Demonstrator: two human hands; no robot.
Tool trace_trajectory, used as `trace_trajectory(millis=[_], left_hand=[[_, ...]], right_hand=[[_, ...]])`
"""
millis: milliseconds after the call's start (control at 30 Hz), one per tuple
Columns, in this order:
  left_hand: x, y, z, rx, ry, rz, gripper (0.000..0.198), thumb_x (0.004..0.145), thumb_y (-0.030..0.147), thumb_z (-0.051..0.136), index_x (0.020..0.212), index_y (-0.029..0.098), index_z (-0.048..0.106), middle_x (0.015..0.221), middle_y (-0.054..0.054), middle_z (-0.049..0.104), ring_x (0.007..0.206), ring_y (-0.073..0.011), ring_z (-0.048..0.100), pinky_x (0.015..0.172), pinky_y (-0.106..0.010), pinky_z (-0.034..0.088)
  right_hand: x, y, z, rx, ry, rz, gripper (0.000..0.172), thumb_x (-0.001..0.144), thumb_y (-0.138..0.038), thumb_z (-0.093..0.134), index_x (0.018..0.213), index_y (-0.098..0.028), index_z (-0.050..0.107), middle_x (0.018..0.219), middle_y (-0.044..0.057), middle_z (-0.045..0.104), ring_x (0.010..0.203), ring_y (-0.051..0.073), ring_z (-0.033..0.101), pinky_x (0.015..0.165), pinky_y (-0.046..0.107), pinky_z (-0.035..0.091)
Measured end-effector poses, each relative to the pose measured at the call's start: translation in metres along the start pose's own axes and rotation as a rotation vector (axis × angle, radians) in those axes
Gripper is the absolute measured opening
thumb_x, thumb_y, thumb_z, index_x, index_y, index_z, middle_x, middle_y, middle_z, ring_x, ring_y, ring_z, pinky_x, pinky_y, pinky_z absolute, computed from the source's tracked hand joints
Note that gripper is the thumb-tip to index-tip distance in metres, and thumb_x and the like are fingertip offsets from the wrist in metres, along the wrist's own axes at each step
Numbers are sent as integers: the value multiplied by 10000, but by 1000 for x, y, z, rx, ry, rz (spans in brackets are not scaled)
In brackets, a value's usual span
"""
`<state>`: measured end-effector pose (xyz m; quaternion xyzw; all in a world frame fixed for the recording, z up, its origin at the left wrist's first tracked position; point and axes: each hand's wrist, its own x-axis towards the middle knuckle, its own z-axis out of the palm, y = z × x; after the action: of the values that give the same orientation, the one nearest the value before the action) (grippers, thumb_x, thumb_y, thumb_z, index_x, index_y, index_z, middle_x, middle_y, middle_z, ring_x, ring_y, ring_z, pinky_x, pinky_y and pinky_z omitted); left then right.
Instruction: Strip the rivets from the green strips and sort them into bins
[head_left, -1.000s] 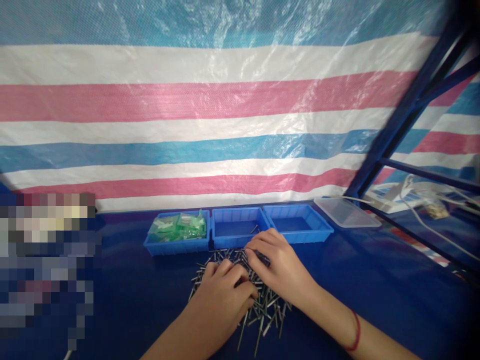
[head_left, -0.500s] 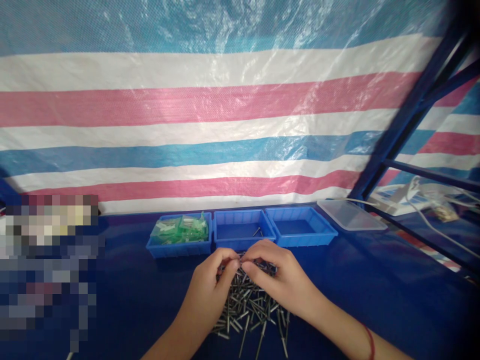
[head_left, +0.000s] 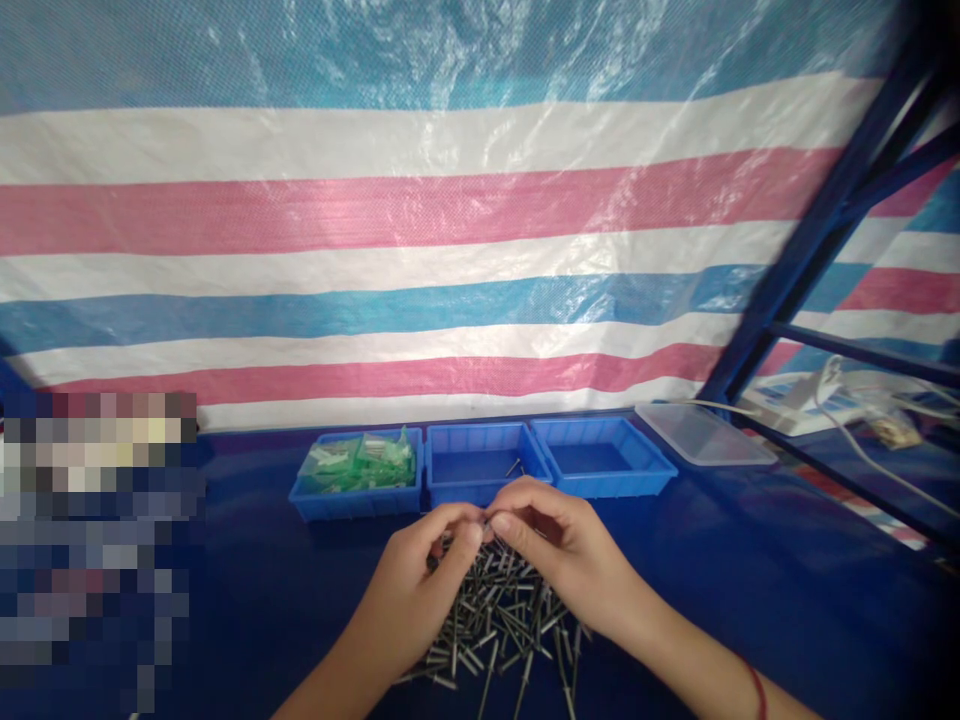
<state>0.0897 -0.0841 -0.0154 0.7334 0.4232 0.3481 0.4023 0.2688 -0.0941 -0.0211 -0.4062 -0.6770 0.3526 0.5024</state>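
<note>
Though partly behind fingers [head_left: 517, 535], metal pins [head_left: 510, 606] near blue bins [head_left: 615, 486].

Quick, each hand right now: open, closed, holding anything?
Left hand: closed in a pinch over the blind rivets; cannot tell if holding one.
Right hand: pinched closed beside it; cannot tell if holding anything.

Striped plastic sheeting [head_left: 420, 215] as back wall, horizontal bands of blue, white and pink, creased, fine weave showing. Bright glare streaks on upper blue band and right of centre. Dark blue desk [head_left: 247, 570] below, far edge running along foot of sheeting; faint sheen on right part of surface. Blue metal frame [head_left: 814, 225] at right, slanting post with crossbars, more striped sheeting beyond. Upper right corner in deep shadow. Lower left area pixelated, contents unreadable.
</note>
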Motion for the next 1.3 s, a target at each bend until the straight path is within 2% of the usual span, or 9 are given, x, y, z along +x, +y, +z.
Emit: trace_trajectory(millis=[100,333,600,767,867,967,1067,1167,1300], left_hand=[[0,2,-1,103,4,27,222,888,347,509,940,208,675,847,-14,682,744,-161,583,710,-249,427],[0,1,3,155,28,61,150,862,285,538,844,192,655,777,4,659,694,-137,567,656,-224,411],[0,-3,1,172,211,105,56,808,218,571,814,198,622,720,27,622,665,-124,568,651,-228,424],[-1,-3,0,173,234,155,64,813,213,570,862,206,610,760,28,640,683,-122,576,676,-232,441],[0,-5,-1,201,229,164,174,832,225,565,1005,218,586,835,21,665,711,-125,585,699,-242,442],[1,-7,-2,288,173,205,199,862,226,538,1057,218,574,872,6,668,759,-137,595,729,-262,431],[0,-4,-3,431,50,295,149,875,201,514,985,223,612,887,-1,665,820,-158,591,769,-299,399],[-3,3,-3,562,-106,361,154,875,169,502,904,237,637,869,12,658,839,-164,570,770,-321,357],[-7,10,-2,661,-285,382,141,868,206,536,926,270,648,910,13,627,878,-175,535,762,-334,328]], right_hand=[[0,0,1,-16,19,1,184,866,-366,578,837,-211,675,802,34,637,732,154,572,670,288,465],[-2,-4,5,-51,30,1,128,845,-298,590,805,-206,671,761,26,612,694,151,557,623,284,441],[0,-4,3,-179,9,-50,142,865,-248,553,882,-213,690,760,27,619,632,134,521,547,264,392],[1,-2,2,-237,-62,-129,176,911,-234,500,882,-208,672,828,39,643,760,153,583,665,280,448],[3,2,-3,-313,-8,-183,189,930,-238,476,893,-202,658,855,42,654,826,168,590,755,309,452],[9,10,-12,-502,136,-216,189,934,-253,476,909,-194,654,894,54,665,856,195,580,788,350,429],[15,21,-23,-770,235,-183,192,925,-288,498,932,-198,668,901,57,671,852,232,558,775,388,397],[17,27,-29,-903,246,-145,204,907,-336,524,942,-201,673,913,61,672,854,250,545,757,392,386],[14,23,-25,-848,210,-160,167,901,-291,523,934,-198,658,918,50,667,841,227,541,776,381,393]])
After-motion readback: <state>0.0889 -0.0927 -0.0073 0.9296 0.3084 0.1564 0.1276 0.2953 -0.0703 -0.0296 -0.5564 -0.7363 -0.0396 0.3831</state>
